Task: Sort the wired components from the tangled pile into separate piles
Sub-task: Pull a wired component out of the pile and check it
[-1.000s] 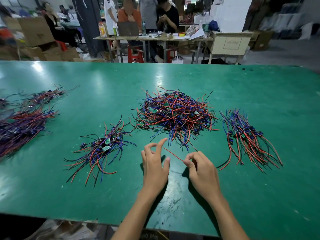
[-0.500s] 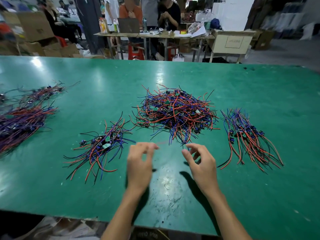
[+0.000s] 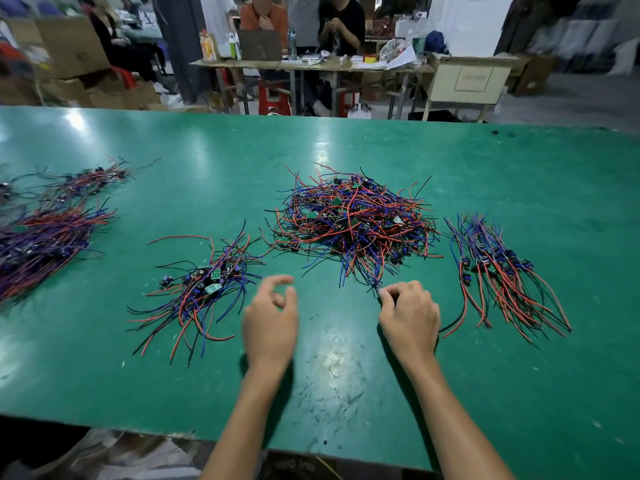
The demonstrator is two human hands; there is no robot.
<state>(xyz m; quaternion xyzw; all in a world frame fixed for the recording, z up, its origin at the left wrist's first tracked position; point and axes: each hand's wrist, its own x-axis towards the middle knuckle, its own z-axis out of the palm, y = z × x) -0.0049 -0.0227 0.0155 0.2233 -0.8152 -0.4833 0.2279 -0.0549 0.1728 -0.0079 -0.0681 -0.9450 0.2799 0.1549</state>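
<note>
Right hand (image 3: 408, 315) pinching wire ends at the near edge of the tangled pile (image 3: 353, 226), left hand (image 3: 272, 318) loosely curled, empty (snagged neighbours may drag along).

A green table (image 3: 519, 188) filled the lower frame, its worn surface catching glare from overhead light. Beyond it, at upper centre, stood a long cluttered work table (image 3: 311, 65) with people seated behind it. Cardboard boxes (image 3: 72, 46) were stacked at upper left. Grey floor (image 3: 571, 102) showed at upper right.
</note>
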